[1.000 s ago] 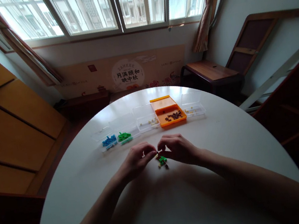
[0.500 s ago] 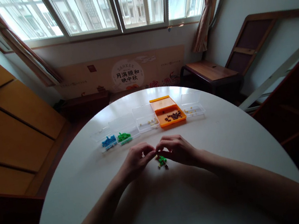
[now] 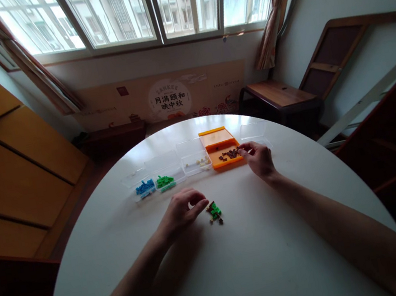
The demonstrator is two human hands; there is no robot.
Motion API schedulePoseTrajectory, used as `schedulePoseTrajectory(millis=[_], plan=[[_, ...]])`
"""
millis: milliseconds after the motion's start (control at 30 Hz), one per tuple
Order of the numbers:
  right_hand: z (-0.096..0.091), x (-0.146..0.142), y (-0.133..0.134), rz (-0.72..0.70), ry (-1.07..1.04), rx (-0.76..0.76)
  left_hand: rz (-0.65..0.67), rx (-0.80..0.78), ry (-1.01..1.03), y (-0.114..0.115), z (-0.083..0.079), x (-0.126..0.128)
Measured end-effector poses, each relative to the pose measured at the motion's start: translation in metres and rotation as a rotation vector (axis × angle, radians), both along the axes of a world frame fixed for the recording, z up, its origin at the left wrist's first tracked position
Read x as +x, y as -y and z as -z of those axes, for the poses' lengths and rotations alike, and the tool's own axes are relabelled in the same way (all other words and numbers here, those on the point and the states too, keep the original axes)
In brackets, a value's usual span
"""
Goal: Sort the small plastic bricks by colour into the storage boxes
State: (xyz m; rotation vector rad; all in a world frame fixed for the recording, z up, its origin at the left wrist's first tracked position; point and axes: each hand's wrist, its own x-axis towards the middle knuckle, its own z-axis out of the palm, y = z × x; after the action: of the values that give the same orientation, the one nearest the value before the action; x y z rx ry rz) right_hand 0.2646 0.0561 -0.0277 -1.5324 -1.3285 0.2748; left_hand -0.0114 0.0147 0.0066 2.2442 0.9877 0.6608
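A small build of green, brown and yellowish toy bricks (image 3: 215,211) lies on the white table in front of me. At its upper left side is my left hand (image 3: 182,213), with thumb and fingertips closed in a pinch at its edge. Reaching farther out, my right hand (image 3: 260,158) is at the right rim of the orange box (image 3: 224,164). Its thumb and forefinger are pinched beside the small brown bricks (image 3: 229,154) in that box; whatever is between them is too small to make out.
Left of the orange box stand clear boxes with blue bricks (image 3: 145,187), green bricks (image 3: 164,180) and pale yellow bricks (image 3: 202,161). Another clear box (image 3: 254,130) is partly behind my right hand. The round white table (image 3: 250,271) carries everything; a wooden chair (image 3: 280,92) stands beyond it.
My right hand has left the brick build and moved away to the right, to the orange box. My left hand has stayed by the build, which is now in fuller view.
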Motion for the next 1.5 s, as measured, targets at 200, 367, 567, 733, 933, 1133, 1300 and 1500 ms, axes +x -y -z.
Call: schedulePoseTrajectory(millis=[200,367,567,733,933,1133,1300,1500], plan=[[0.001,0.005,-0.001,0.036,-0.053,-0.026,-0.013,0.029,0.006,-0.001,0.003,0.001],[0.001,-0.006,0.007,-0.001,-0.064,-0.010,0.030,0.091,-0.044,0.002,0.005,0.001],[0.002,-0.019,0.016,-0.100,-0.017,0.015,0.099,0.230,-0.196,0.006,0.009,0.000],[0.004,-0.022,0.018,-0.134,0.039,0.039,0.125,0.274,-0.242,0.005,0.011,-0.001],[0.005,-0.026,0.021,-0.172,0.065,0.074,0.116,0.296,-0.239,0.004,0.012,-0.002],[0.005,-0.029,0.025,-0.212,0.102,0.093,0.124,0.313,-0.236,0.005,0.012,-0.003],[0.006,-0.029,0.024,-0.219,0.113,0.097,0.143,0.301,-0.221,0.004,0.013,-0.003],[0.010,-0.029,0.023,-0.222,0.106,0.121,0.143,0.303,-0.224,0.004,0.013,-0.003]])
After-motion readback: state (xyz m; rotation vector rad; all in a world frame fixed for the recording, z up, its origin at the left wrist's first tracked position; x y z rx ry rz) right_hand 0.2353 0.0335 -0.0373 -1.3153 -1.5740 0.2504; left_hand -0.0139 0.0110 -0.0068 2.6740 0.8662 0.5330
